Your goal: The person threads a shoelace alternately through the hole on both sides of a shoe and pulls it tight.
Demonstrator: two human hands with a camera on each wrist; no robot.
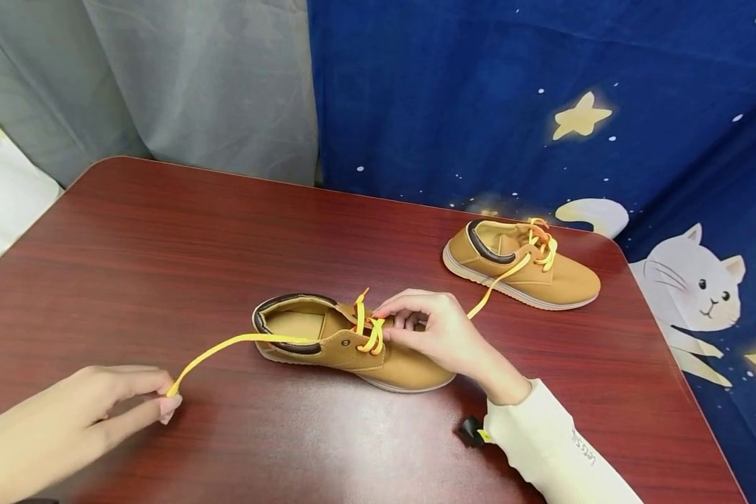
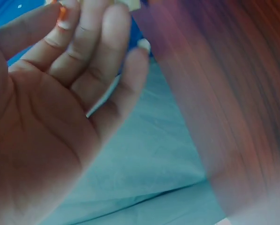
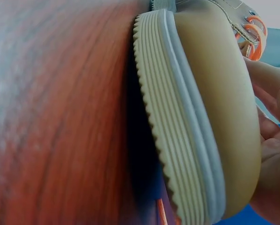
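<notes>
A tan low shoe (image 1: 416, 364) with a dark padded collar rests on the table, toe pointing right. Yellow lace (image 1: 372, 343) crosses its front eyelets. One long lace end (image 1: 239, 339) runs left over the shoe's collar. My left hand (image 1: 101, 406) pinches that end between thumb and fingers, left of the shoe; the left wrist view shows the lace in orange at the fingertips. Over the shoe's front, my right hand (image 1: 437, 329) pinches the lacing with thumb and forefinger. In the right wrist view the shoe's toe (image 3: 224, 117) partly hides these fingers.
A matching tan shoe (image 1: 567, 280) stands at the back right, its loose yellow lace (image 1: 498, 280) trailing behind my right hand. A small black object (image 1: 470, 432) sits beside my right sleeve (image 1: 542, 434). Grey and blue curtains (image 1: 441, 91) hang behind the reddish-brown table (image 1: 195, 231).
</notes>
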